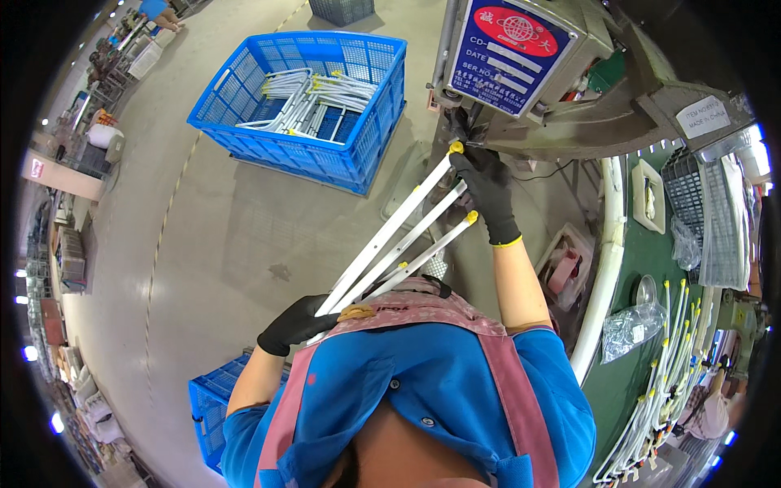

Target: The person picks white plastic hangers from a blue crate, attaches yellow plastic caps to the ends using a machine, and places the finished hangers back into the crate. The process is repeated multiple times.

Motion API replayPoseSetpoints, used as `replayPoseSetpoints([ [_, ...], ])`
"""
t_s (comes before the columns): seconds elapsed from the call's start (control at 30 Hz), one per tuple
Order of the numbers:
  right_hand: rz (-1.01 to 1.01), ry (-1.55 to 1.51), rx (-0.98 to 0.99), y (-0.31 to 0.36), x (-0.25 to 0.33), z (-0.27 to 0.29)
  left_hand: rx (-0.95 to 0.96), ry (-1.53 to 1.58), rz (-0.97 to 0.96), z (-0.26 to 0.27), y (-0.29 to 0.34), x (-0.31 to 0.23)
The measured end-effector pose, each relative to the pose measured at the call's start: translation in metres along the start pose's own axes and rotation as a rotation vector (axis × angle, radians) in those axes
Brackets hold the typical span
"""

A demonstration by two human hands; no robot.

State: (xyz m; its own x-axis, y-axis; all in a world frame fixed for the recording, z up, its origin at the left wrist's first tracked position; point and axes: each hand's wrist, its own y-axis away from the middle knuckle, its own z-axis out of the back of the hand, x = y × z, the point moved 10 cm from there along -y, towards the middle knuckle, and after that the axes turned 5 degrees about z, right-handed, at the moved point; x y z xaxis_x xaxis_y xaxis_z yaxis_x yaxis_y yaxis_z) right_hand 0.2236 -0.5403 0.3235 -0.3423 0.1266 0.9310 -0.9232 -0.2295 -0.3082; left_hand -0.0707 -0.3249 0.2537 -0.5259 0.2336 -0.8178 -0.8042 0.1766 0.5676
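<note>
A frame of white metal tubes [396,225] with yellow end pieces slants up from my waist to the machine [561,122]. My left hand [294,325], in a black glove, is closed round the frame's lower end. Up at the far end my right hand [488,189], gloved in black with a yellow cuff edge, grips the frame by a yellow end piece [456,148], right at the machine's working point. The fingertips there are partly hidden, and so is the contact between tube and tool.
A blue plastic crate [281,160] holding several white tube frames [313,102] stands on the floor ahead. Another blue crate [210,419] is by my left side. To my right, a green table [606,358] carries more white tubes [663,382], a plastic bag [633,329] and a white tray [648,195].
</note>
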Motion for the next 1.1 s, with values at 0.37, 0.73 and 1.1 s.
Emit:
replayPoseSetpoints([
  [0.37, 0.518, 0.821, -0.015, -0.015, 0.015, -0.035, 0.168, 0.007, 0.092, 0.020, -0.028, 0.035],
  [0.73, -0.028, 0.202, 0.013, -0.014, -0.046, -0.029, 0.295, -0.057, 0.051, 0.044, -0.019, 0.014],
  [1.1, -0.170, 0.240, 0.081, -0.001, -0.076, -0.035, 0.247, -0.174, 0.147, 0.062, -0.026, 0.000],
])
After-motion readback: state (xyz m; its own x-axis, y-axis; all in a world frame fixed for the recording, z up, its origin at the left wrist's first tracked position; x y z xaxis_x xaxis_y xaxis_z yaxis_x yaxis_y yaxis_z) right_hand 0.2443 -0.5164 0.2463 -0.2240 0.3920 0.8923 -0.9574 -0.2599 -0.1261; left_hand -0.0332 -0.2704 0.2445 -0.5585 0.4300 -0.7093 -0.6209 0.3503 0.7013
